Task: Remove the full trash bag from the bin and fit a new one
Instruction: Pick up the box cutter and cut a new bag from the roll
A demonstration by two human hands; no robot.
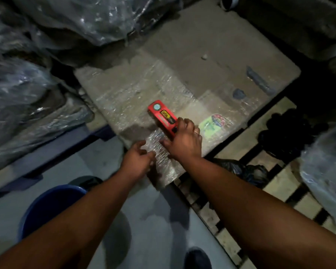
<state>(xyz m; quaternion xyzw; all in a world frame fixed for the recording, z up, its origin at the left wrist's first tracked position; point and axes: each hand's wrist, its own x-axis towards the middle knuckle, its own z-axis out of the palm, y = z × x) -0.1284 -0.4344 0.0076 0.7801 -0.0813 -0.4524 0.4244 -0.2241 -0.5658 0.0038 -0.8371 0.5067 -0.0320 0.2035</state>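
A round blue plastic bin [52,206] stands on the floor at lower left. Up and to its right, the left hand [138,160], fingers loosely curled, touches a strip of clear crinkled plastic film [159,152] on a flat brown film-wrapped slab [202,74]; whether it pinches the film cannot be told. The right hand [184,136] curls its fingers over the near end of a red rectangular box [161,117], whose yellow label reads "GOL", the rest illegible. Beside it is an unreadable green-and-white sticker [213,124], and farther right a crumpled black plastic bag [241,168] lies on pale wooden slats [275,183].
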